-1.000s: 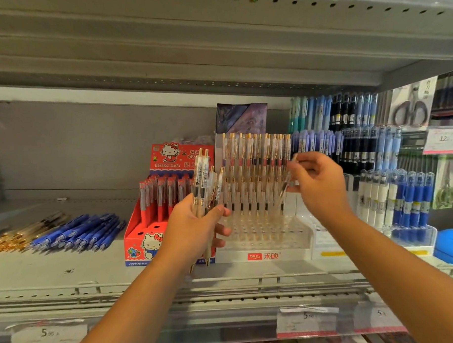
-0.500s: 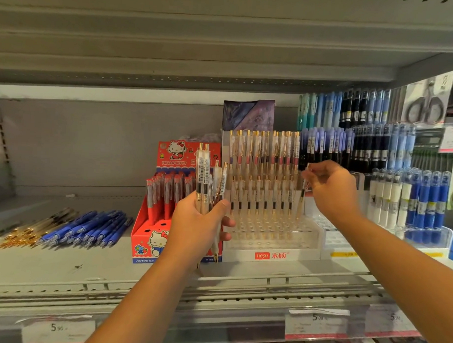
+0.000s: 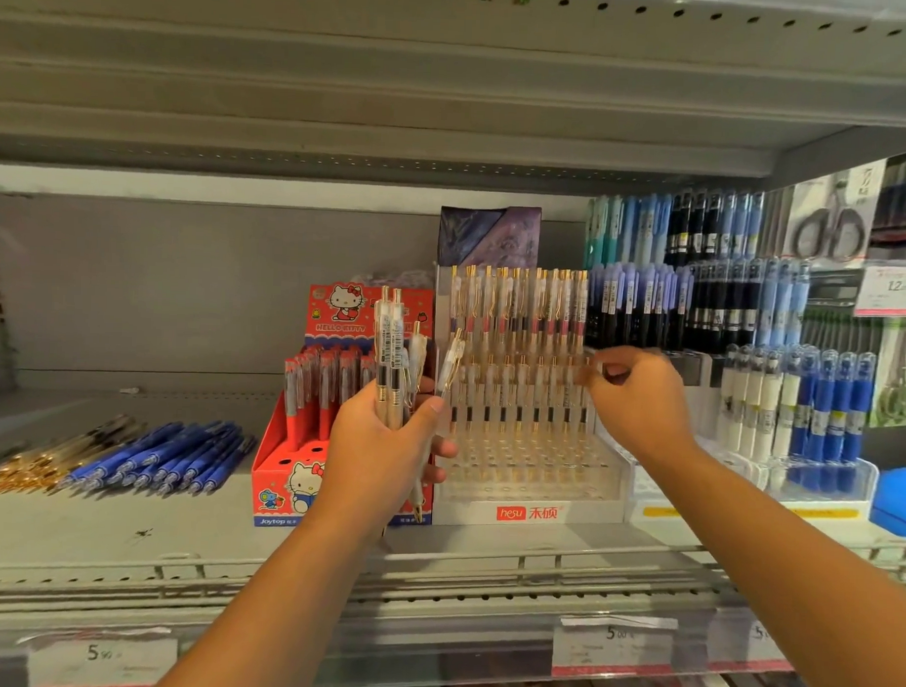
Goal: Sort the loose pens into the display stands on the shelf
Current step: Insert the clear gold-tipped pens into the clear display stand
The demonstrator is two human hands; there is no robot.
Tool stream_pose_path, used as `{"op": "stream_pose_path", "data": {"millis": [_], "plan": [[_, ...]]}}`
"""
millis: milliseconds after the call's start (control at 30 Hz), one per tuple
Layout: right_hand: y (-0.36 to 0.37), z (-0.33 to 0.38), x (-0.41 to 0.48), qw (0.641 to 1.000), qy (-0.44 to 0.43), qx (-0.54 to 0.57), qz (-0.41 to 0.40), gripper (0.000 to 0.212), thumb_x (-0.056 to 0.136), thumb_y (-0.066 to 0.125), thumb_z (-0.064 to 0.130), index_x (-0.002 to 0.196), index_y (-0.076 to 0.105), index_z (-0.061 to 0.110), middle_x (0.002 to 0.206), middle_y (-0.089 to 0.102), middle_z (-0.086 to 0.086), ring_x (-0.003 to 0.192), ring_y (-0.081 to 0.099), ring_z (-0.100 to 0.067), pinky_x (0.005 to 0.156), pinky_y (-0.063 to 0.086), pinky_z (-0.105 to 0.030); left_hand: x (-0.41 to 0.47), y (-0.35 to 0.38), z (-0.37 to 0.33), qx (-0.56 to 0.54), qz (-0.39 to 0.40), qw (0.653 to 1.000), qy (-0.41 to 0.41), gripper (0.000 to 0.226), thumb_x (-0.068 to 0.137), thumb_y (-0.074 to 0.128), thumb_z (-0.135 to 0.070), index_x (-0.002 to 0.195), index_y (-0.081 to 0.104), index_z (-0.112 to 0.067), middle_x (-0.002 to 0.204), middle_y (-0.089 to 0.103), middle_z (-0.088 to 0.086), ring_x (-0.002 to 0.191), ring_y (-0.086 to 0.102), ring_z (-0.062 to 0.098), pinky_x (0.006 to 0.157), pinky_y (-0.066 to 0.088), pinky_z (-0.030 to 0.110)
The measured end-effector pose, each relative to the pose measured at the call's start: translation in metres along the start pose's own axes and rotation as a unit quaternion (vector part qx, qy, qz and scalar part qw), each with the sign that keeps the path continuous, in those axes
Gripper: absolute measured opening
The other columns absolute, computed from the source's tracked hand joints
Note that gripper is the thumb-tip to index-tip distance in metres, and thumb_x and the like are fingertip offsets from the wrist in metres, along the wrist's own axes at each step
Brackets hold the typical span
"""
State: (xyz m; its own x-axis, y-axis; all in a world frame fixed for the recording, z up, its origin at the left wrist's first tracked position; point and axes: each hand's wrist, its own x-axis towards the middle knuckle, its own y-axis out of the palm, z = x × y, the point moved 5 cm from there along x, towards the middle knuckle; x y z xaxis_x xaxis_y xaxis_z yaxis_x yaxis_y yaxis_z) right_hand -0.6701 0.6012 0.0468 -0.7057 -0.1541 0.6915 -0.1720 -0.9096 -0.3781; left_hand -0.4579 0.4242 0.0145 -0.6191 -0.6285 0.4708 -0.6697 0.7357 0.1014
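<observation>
While the metal shelf (image 3: 126,537) fills most of the view, the largest thing on it is a clear tiered display stand (image 3: 527,513) in the middle. Its white front carries a red "hesu" logo and Chinese characters. Two rows of clear-and-gold pens stand upright in its back holes, and the front holes are free.

Just beside it on the left stands a red cardboard box (image 3: 281,491) with "HELLO KITTY" on the top card and "Joytop" on the blue bottom strip; red pens stand in it. On the right, another clear stand (image 3: 820,489) holds white and blue pens.

The loose blue pens (image 3: 169,456) lie flat in a heap on the left part of the shelf, with loose gold-tipped pens (image 3: 20,474) beside them.

The left hand (image 3: 380,443) is closed around a bundle of clear-and-gold pens (image 3: 391,351), held upright in front of the red box. The right hand (image 3: 644,401) has curled fingers at the right end of the lower pen row; because of blur I cannot tell if it pinches a pen.

The price tags on the rail (image 3: 101,652) read "5", and a tag at the right (image 3: 894,286) reads "12".
</observation>
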Motion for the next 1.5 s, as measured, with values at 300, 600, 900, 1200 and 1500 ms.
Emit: {"op": "stream_pose_path", "data": {"millis": [300, 600, 900, 1200, 1500], "plan": [[0.024, 0.086, -0.051, 0.942, -0.032, 0.279, 0.185, 0.013, 0.090, 0.067, 0.025, 0.101, 0.063, 0.019, 0.094, 0.068, -0.002, 0.080, 0.069, -0.011, 0.063, 0.057, -0.021, -0.002, 0.003, -0.003, -0.003, 0.026, 0.999, 0.022, 0.009, 0.093, 0.065, -0.013, 0.100, 0.065, -0.020, 0.076, 0.072, 0.002, 0.061, 0.071, 0.023, 0.049, 0.056, 0.032], [0.053, 0.104, -0.070, 0.904, 0.063, 0.387, 0.173, 0.015, 0.088, 0.070, 0.011, 0.099, 0.061, 0.015, 0.087, 0.071, -0.006, 0.067, 0.071, -0.012, 0.061, 0.057, -0.022, -0.003, 0.005, -0.005, 0.007, 0.034, 0.999, 0.030, 0.009, 0.095, 0.063, -0.013, 0.100, 0.066, -0.020, 0.077, 0.074, 0.004, 0.060, 0.071, 0.022, 0.050, 0.057, 0.033], [0.047, 0.103, -0.058, 0.906, 0.051, 0.398, 0.134, 0.030, 0.092, 0.063, 0.003, 0.112, 0.053, 0.024, 0.093, 0.068, -0.007, 0.075, 0.073, -0.015, 0.064, 0.060, -0.027, 0.003, -0.007, 0.000, 0.034, -0.068, 0.997, 0.032, 0.014, 0.093, 0.066, -0.029, 0.081, 0.069, -0.022, 0.070, 0.072, 0.004, 0.068, 0.072, 0.022, 0.055, 0.058, 0.032], [0.032, 0.102, -0.024, 0.941, 0.007, 0.327, 0.086, 0.030, 0.092, 0.064, 0.004, 0.110, 0.054, 0.025, 0.092, 0.065, 0.002, 0.077, 0.070, -0.013, 0.062, 0.061, -0.028, 0.007, -0.005, 0.001, -0.021, -0.051, 0.998, 0.020, 0.007, 0.097, 0.058, -0.024, 0.097, 0.064, -0.026, 0.081, 0.076, -0.003, 0.067, 0.072, 0.014, 0.058, 0.059, 0.024], [0.058, 0.091, -0.025, 0.961, -0.010, 0.260, 0.098, 0.035, 0.091, 0.065, 0.005, 0.094, 0.052, 0.038, 0.089, 0.067, 0.006, 0.084, 0.067, -0.011, 0.073, 0.061, -0.043, 0.004, -0.006, 0.000, -0.053, -0.062, 0.997, 0.005, 0.006, 0.097, 0.060, -0.022, 0.101, 0.062, -0.026, 0.088, 0.076, 0.003, 0.073, 0.075, 0.022, 0.057, 0.062, 0.037]]}}
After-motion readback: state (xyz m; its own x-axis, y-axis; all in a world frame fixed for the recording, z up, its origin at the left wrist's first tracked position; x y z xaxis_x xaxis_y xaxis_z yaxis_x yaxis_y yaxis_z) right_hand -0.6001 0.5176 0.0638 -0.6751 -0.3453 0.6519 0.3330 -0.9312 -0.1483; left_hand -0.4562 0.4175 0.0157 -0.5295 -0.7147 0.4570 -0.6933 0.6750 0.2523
